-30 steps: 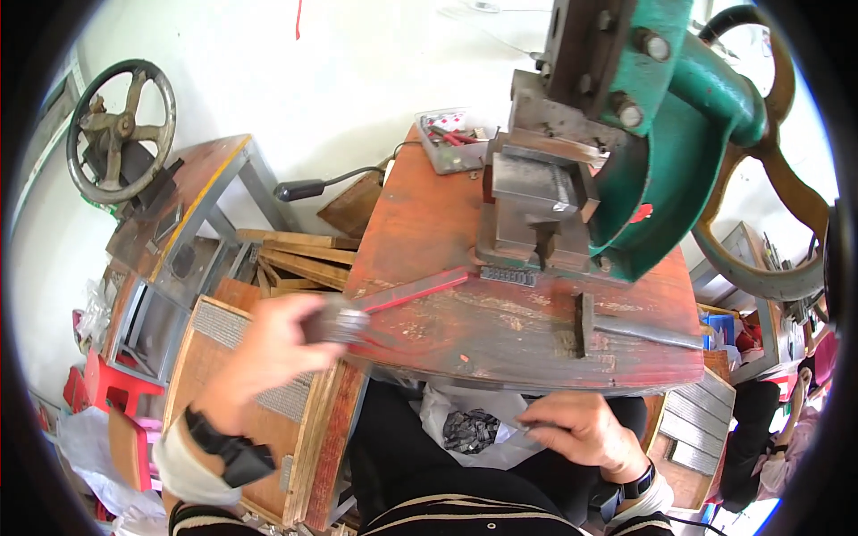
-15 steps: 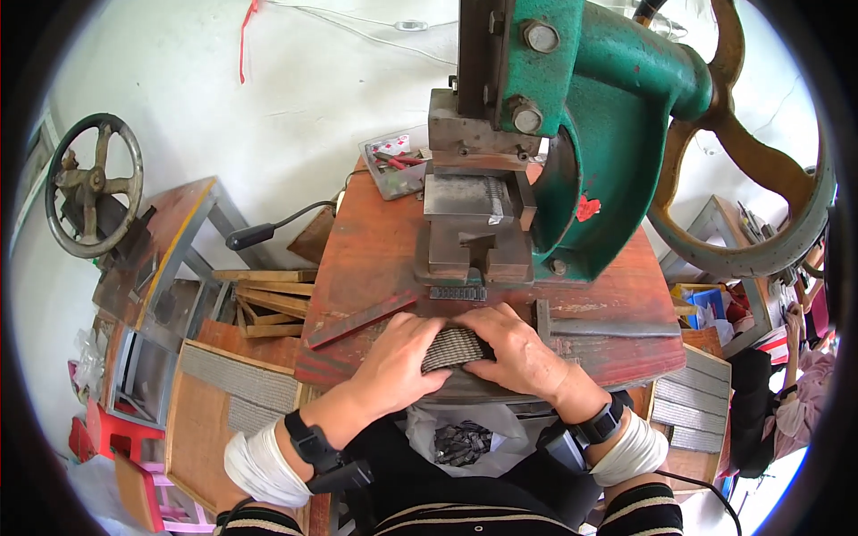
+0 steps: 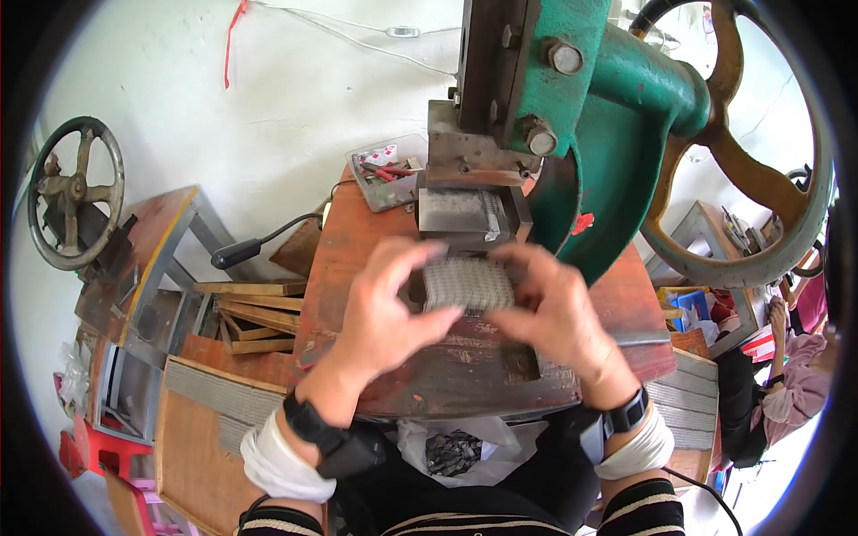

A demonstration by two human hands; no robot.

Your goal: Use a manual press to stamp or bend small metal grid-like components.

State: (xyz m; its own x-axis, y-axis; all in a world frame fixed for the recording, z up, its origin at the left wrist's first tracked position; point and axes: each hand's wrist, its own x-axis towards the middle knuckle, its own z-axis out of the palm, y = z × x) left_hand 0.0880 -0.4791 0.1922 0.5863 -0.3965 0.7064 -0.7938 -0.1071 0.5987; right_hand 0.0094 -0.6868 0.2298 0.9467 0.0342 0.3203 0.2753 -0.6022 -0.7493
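Observation:
My left hand (image 3: 384, 308) and my right hand (image 3: 565, 313) hold a grey, grid-patterned block (image 3: 469, 282) between them, raised over the wooden worktable (image 3: 438, 380). It looks like thin strips stacked together, though motion blurs it. Fingers grip its far corners while the thumbs press along the near edge. Just beyond the block stands a green hand press (image 3: 639, 89). Its metal die plate (image 3: 460, 211) lies under the press head; the lower base is partly hidden behind my hands and the block.
A clear bin (image 3: 384, 192) with red-handled tools stands behind left. A plastic bag (image 3: 505, 438) holding dark metal pieces (image 3: 454, 451) hangs below the table edge. Trays of grey strips flank me, left (image 3: 192, 456) and right (image 3: 684, 411). A large handwheel (image 3: 742, 272) and another person (image 3: 791, 393) are at right.
Both hands have lifted the block from the near table edge and moved it away from me, toward the press. Its gridded face now shows more fully. The view has shifted slightly.

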